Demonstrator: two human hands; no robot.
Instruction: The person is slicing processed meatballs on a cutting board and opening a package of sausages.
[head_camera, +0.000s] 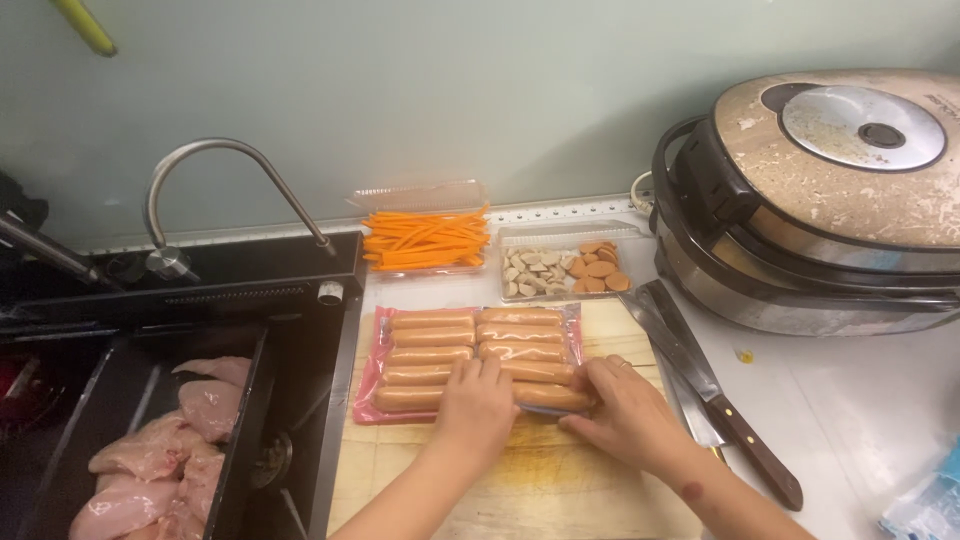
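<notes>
Two big hazards: raw chicken (165, 450) is sitting in the sink (300, 300) just left of your board (520, 470), & knives (700, 385) are lying right beside your right hand (625, 415). Both hands, incl. left hand (475, 405), are pinching the sausage pack (470, 360) on the board's far end; film could be slipping.

Two bare hands, left hand (477, 408) and right hand (625, 412), press on a sausage pack (470, 350). It lies on a wooden cutting board (520, 480), a knife (715, 400) just beside
</notes>
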